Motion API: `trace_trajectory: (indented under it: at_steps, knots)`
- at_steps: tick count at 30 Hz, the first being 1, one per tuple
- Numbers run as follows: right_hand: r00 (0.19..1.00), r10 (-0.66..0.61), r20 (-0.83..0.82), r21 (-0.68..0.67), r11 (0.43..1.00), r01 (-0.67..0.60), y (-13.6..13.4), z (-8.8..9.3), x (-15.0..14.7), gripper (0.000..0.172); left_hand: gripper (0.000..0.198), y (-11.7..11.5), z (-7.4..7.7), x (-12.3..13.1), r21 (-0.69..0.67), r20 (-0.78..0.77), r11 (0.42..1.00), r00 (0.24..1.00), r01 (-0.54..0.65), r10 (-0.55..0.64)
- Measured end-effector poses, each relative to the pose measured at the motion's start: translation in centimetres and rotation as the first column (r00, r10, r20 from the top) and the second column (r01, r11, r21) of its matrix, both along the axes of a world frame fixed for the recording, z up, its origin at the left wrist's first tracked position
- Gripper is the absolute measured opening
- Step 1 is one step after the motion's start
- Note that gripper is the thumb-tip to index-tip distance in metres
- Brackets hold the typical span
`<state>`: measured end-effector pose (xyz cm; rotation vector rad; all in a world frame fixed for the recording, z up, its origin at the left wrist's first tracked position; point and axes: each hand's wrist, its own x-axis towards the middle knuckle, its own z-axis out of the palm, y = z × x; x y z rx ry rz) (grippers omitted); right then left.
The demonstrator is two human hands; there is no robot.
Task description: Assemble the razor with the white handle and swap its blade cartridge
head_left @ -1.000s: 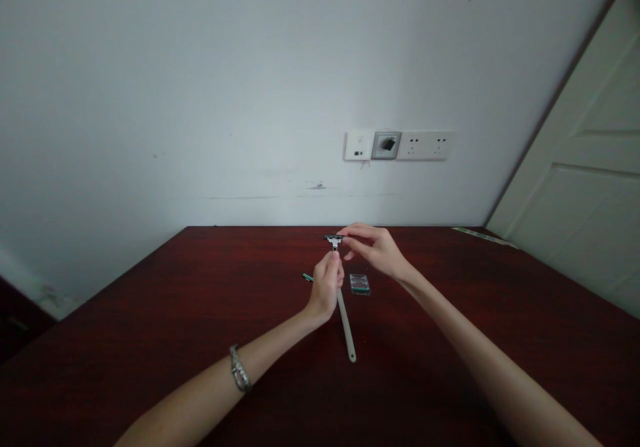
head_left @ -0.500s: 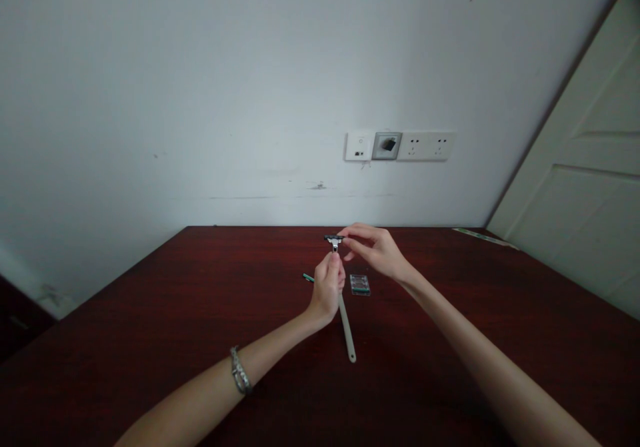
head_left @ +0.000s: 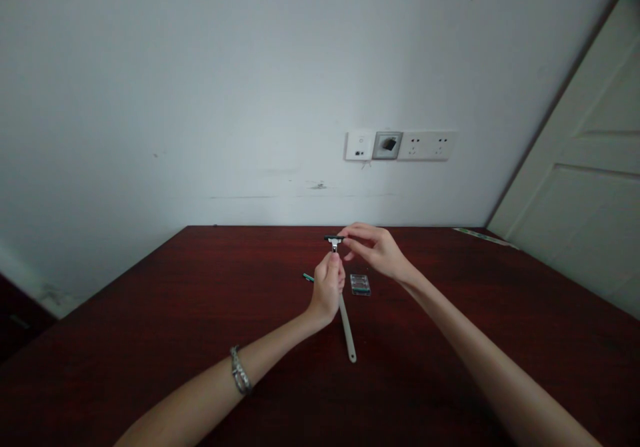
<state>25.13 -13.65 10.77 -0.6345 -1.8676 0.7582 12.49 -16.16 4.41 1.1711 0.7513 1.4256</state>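
Observation:
My left hand [head_left: 328, 285] is wrapped round the handle of a razor [head_left: 335, 241], which stands upright with its metal neck and dark, wide head above the thumb. The fingers of my right hand [head_left: 374, 247] pinch the right end of the razor head. Most of the handle is hidden inside my left fist. Below the right hand, a small clear case [head_left: 360, 285] with a teal strip lies on the table. A thin green-and-dark piece [head_left: 308, 277] shows just left of my left hand, partly covered by it.
A long pale grey stick [head_left: 349, 337] with a hole at its end lies on the dark red table [head_left: 200, 300], its far part hidden behind my left hand. Wall sockets [head_left: 425, 146] are behind, and a white door [head_left: 590, 167] stands at the right.
The razor head has tipped very slightly and looks thinner and darker. Both hands keep the same place and hold.

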Motion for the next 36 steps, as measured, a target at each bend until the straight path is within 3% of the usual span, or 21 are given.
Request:
trace_trajectory:
  at_steps: [12, 23, 30, 36]
  knots:
    - [0.999, 0.009, 0.033, 0.002, 1.0, -0.009, 0.4, -0.5, 0.1, 0.023, 0.046, 0.2, -0.5, 0.0, 0.013, -0.031, 0.999, 0.999, -0.042, 0.042]
    - [0.997, -0.079, -0.027, -0.018, 0.997, 0.078, 1.5, -1.8, 0.1, 0.033, 0.04, 1.7, -0.5, -1.1, 0.034, -0.08, 0.999, 0.996, -0.042, 0.045]
    - [0.983, -0.18, -0.018, -0.042, 0.983, 0.18, 1.7, -2.1, 0.2, 0.037, 0.031, 3.9, 1.1, -2.8, 0.141, -0.065, 0.99, 0.997, -0.025, 0.034]
    - [0.961, -0.252, 0.109, -0.072, 0.963, 0.261, 0.7, -1.8, -1.0, 0.031, 0.022, 5.5, 3.4, -4.8, 0.127, -0.13, 0.986, 0.984, -0.108, 0.124]
